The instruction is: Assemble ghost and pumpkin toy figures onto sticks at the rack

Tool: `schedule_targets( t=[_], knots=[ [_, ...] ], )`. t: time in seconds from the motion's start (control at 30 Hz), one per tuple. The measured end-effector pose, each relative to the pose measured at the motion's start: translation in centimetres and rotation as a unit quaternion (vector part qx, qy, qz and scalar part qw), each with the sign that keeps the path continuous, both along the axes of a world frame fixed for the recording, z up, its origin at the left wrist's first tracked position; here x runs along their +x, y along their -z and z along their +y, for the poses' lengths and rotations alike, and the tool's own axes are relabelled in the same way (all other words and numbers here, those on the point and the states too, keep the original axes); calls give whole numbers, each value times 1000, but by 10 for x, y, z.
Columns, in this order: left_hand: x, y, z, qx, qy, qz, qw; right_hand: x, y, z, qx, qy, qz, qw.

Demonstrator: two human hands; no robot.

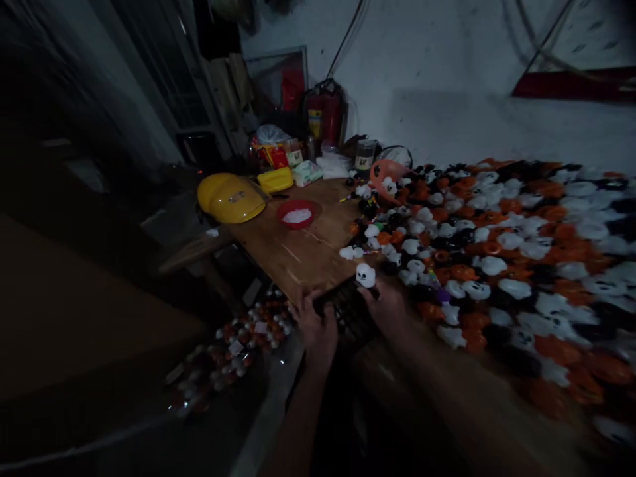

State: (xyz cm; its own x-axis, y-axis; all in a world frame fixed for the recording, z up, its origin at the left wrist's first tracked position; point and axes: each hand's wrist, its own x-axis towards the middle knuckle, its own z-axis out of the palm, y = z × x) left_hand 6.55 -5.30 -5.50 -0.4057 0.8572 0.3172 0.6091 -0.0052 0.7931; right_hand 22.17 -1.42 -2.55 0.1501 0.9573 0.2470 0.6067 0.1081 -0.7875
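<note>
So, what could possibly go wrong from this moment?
The white head seems pinched only low down by the right hand, so it might slip.

The pile lies close beside the right arm; a sideways move could knock pieces loose.

The yellow cap sits at the table's left edge, so a bump might drop it.

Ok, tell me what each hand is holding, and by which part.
The right hand holds a white skull-faced figure by its lower edge. The left hand is at a dark tray-like object; its grip is unclear.
</note>
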Motion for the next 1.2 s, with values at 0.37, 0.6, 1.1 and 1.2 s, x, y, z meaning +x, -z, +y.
schedule_targets(
  t=[0.37, 0.6, 1.1, 1.2],
  knots=[
    [-48, 10, -31, -7, 145, -17, 989, -4, -20, 8, -39, -78, 100, 991],
    [-35, 21, -25, 20, 130, -29, 991, -59, 0, -4, -38, -132, 204, 969],
    [-30, 23, -32, 41, 84, 44, 995, -30, -8, -4, -8, 48, 137, 989],
    [-27, 25, -37, 36, 79, 1, 996, -24, -8, -6, -11, 29, 129, 991]
  ],
)
